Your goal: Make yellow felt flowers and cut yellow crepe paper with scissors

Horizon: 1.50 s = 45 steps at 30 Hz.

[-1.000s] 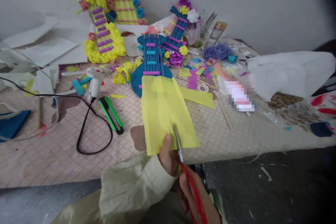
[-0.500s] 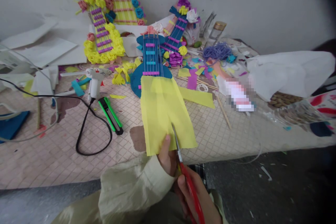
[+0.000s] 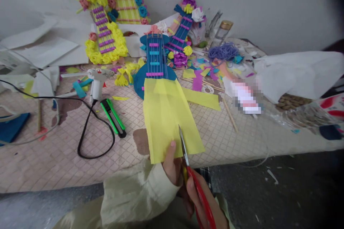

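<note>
My left hand [image 3: 172, 162] pinches the near edge of a sheet of yellow crepe paper [image 3: 163, 114], thumb on top and fingers underneath. Red-handled scissors [image 3: 201, 193] are in my right hand [image 3: 206, 193], just right of the left thumb. Their upper blade lies over the paper, pointing away from me; the lower blade is mostly hidden beneath it. The far end of the sheet covers the lower body of a small blue guitar [image 3: 139, 82] with pink and blue bars. A yellow strip [image 3: 202, 99] lies to the right of the sheet.
A white glue gun [image 3: 96, 82] with a black cord and a green utility knife [image 3: 113, 118] lie on the left. Behind stand flower-trimmed guitars [image 3: 103, 30]. Purple string [image 3: 223, 52], paper scraps and a wooden stick [image 3: 230, 114] are on the right. The table's front edge is close to me.
The scissors and my right hand have shifted slightly right and toward me. The near edge of the yellow paper has come slightly closer, and my left hand still holds it.
</note>
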Each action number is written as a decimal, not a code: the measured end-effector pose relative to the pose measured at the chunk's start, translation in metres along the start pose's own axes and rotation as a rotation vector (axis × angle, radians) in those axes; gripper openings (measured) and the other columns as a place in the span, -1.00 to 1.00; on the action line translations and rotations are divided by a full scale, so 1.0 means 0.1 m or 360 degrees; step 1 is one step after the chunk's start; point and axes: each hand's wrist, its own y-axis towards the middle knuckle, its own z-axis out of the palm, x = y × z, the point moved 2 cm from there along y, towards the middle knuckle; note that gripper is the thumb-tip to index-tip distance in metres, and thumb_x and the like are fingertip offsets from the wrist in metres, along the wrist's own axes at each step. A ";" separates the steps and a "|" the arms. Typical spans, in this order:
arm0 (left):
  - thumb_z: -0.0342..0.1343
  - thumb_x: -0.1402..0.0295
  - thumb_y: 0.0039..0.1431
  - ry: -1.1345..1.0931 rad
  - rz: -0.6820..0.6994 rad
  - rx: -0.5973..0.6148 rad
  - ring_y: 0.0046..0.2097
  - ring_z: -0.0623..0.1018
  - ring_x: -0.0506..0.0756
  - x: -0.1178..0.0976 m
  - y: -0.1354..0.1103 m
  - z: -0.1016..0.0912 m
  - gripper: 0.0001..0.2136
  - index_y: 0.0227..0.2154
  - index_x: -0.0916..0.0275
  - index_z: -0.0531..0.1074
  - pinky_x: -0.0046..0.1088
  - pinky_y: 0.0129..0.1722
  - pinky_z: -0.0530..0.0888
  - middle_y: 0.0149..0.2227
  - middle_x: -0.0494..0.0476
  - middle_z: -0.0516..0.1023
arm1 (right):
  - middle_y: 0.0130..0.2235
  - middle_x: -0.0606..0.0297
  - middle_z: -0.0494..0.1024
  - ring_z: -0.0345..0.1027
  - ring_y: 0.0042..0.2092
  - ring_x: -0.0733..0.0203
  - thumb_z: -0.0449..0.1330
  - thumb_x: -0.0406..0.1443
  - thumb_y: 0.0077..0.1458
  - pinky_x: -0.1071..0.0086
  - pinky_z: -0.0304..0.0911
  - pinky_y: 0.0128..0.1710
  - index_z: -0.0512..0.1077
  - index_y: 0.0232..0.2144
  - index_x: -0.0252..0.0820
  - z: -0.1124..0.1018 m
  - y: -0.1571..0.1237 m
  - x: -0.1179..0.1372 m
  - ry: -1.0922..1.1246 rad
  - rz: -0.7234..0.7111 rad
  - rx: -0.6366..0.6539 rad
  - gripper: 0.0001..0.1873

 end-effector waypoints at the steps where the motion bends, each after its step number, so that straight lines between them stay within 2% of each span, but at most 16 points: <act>1: 0.12 0.22 -0.05 0.0006 -0.0020 -0.0010 0.07 0.32 0.16 0.00 -0.01 0.01 -0.64 -0.13 0.15 0.39 -0.32 0.05 0.29 -0.10 0.06 0.49 | -0.45 0.24 0.48 0.35 -0.30 0.13 -0.12 0.06 0.06 0.34 0.29 -0.27 0.41 -0.21 -0.17 -0.01 0.00 0.01 -0.0002 -0.0019 0.0013 -0.46; 4: 0.09 0.22 -0.02 0.0047 -0.0107 -0.0018 0.04 0.36 0.17 -0.03 -0.06 0.07 -0.66 -0.13 0.16 0.39 -0.30 0.05 0.30 -0.17 0.10 0.53 | -0.35 0.21 0.50 0.34 -0.23 0.11 -0.14 0.08 0.05 0.36 0.30 -0.29 0.39 -0.19 -0.16 -0.02 0.01 0.03 0.0012 -0.0046 0.0065 -0.44; 8: 0.03 0.27 0.04 0.0052 -0.0165 -0.0027 0.03 0.37 0.15 -0.08 -0.11 0.14 -0.71 -0.15 0.17 0.41 -0.31 0.08 0.25 -0.25 0.10 0.56 | -0.43 0.25 0.49 0.36 -0.33 0.15 -0.16 0.06 0.08 0.36 0.31 -0.30 0.38 -0.18 -0.15 -0.03 0.00 0.03 -0.0032 -0.0010 0.0093 -0.46; 10: 0.02 0.29 0.05 0.0032 -0.0133 -0.0065 0.04 0.36 0.15 -0.08 -0.10 0.13 -0.72 -0.16 0.19 0.41 -0.31 0.08 0.25 -0.24 0.11 0.56 | -0.42 0.25 0.50 0.37 -0.31 0.15 -0.16 0.06 0.08 0.35 0.30 -0.26 0.37 -0.16 -0.14 -0.03 0.01 0.03 -0.0029 -0.0024 0.0117 -0.46; 14: 0.06 0.26 0.01 0.0019 -0.0091 -0.0071 0.02 0.38 0.17 -0.03 -0.07 0.07 -0.68 -0.13 0.20 0.39 -0.28 0.06 0.28 -0.18 0.13 0.53 | -0.19 0.14 0.49 0.33 -0.12 0.09 -0.14 0.05 0.07 0.30 0.24 -0.11 0.36 -0.14 -0.18 -0.03 0.02 0.03 -0.0005 -0.0056 0.0123 -0.45; 17: 0.09 0.26 -0.01 0.0016 -0.0070 -0.0083 0.04 0.36 0.15 0.01 -0.05 0.02 -0.69 -0.16 0.19 0.41 -0.33 0.07 0.27 -0.15 0.11 0.51 | -0.12 0.14 0.47 0.30 -0.07 0.10 -0.10 0.01 0.08 0.30 0.21 -0.05 0.36 -0.13 -0.19 -0.04 0.01 0.03 0.0001 -0.0020 0.0130 -0.50; 24: 0.14 0.23 -0.07 0.0070 -0.0009 -0.0031 0.08 0.30 0.18 0.00 -0.04 0.02 -0.62 -0.12 0.18 0.38 -0.28 0.07 0.26 -0.09 0.11 0.48 | -0.23 0.22 0.52 0.33 -0.12 0.12 -0.12 -0.03 0.10 0.34 0.26 -0.16 0.38 -0.19 -0.15 -0.04 0.02 0.06 -0.0049 0.0006 0.0102 -0.55; 29: 0.14 0.24 -0.07 0.0072 0.0025 -0.0012 0.10 0.28 0.17 0.01 -0.03 0.01 -0.61 -0.11 0.17 0.38 -0.32 0.08 0.26 -0.08 0.08 0.47 | -0.28 0.22 0.52 0.34 -0.14 0.13 -0.13 -0.02 0.11 0.37 0.26 -0.19 0.38 -0.20 -0.14 -0.03 0.04 0.14 -0.0053 -0.0038 0.0084 -0.55; 35: 0.13 0.20 -0.07 0.0122 0.0005 0.0022 0.13 0.24 0.15 0.00 -0.04 0.01 -0.56 -0.06 0.14 0.33 -0.35 0.10 0.23 -0.04 0.06 0.44 | -0.38 0.23 0.52 0.36 -0.35 0.17 -0.16 0.04 0.09 0.40 0.27 -0.37 0.40 -0.25 -0.20 -0.02 0.03 0.12 -0.0074 0.0009 0.0097 -0.47; 40: 0.11 0.23 -0.04 0.0111 0.0018 0.0067 0.13 0.22 0.13 -0.03 -0.05 0.04 -0.61 -0.09 0.11 0.35 -0.35 0.11 0.20 -0.05 0.03 0.45 | -0.35 0.21 0.52 0.36 -0.26 0.14 -0.15 0.03 0.09 0.38 0.27 -0.34 0.39 -0.21 -0.20 -0.02 0.02 0.08 -0.0057 -0.0004 0.0078 -0.47; 45: 0.10 0.25 -0.03 0.0069 -0.0007 0.0019 0.11 0.26 0.14 0.00 -0.04 0.01 -0.66 -0.13 0.13 0.38 -0.34 0.10 0.22 -0.08 0.05 0.47 | -0.32 0.22 0.52 0.34 -0.16 0.12 -0.11 -0.04 0.12 0.35 0.29 -0.27 0.37 -0.17 -0.17 -0.04 0.03 0.04 -0.0036 -0.0002 0.0134 -0.55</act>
